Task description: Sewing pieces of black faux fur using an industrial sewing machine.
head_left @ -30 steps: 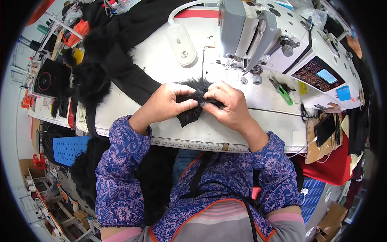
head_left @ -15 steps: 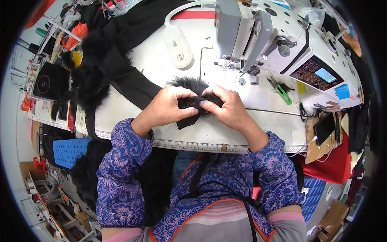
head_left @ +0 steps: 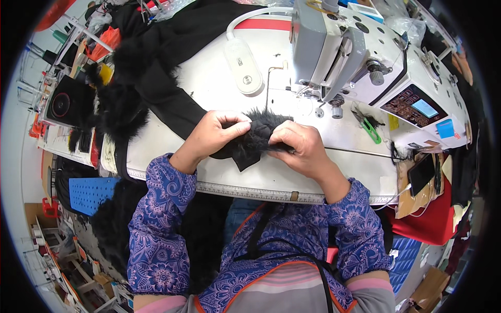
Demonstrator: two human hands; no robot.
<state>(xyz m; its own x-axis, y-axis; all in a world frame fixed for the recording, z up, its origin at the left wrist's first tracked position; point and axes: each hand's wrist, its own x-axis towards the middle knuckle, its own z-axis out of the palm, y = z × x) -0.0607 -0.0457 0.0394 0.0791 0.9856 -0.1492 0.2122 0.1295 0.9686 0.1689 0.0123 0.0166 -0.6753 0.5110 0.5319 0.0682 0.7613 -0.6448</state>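
Note:
Between my hands, over the white table in front of the sewing machine (head_left: 334,57), is a black fur-trimmed fabric piece (head_left: 253,138). My left hand (head_left: 216,133) pinches its left side, thumb against the fingers. On the right side, my right hand (head_left: 300,146) grips the fur with curled fingers. Smooth black cloth shows at the middle, and a dark pointed corner hangs down toward me. A long black fabric strip (head_left: 169,112) runs from the far left to beneath my left hand. The fingertips are partly buried in fur.
Green thread snips (head_left: 371,131) lie right of the needle area, beside dark thread scraps. A white lamp (head_left: 244,70) stands behind my hands. Black fur (head_left: 122,104) is piled at the left. A measuring tape (head_left: 250,193) follows the near table edge; a phone (head_left: 420,177) lies at right.
My hands have moved apart a little, spreading the fur piece so its smooth cloth shows. The right hand has turned and lowered slightly. The whole view has shifted a little.

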